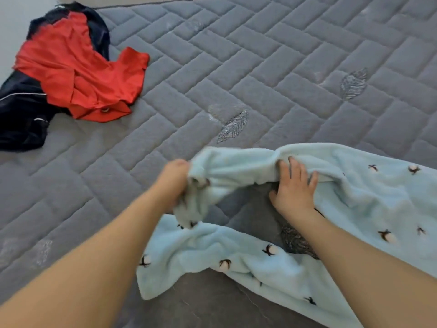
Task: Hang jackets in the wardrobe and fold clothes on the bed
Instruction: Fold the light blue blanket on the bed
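Observation:
A light blue fleece garment (pixel 369 202) with small brown and white cotton-flower prints lies spread over the near right part of the grey quilted bed (pixel 236 67). My left hand (pixel 176 178) grips a bunched end of it, lifted slightly off the mattress. My right hand (pixel 294 185) rests on the fabric's upper fold, fingers spread and nearly straight, thumb down toward the mattress. A crumpled red garment (pixel 80 67) lies on a dark navy jacket (pixel 21 114) at the far left of the bed.
The mattress surface shows a brick-pattern quilting with embroidered leaves (pixel 233 126). The bed's left edge runs near the navy jacket, with a pale floor or wall (pixel 11 24) beyond it.

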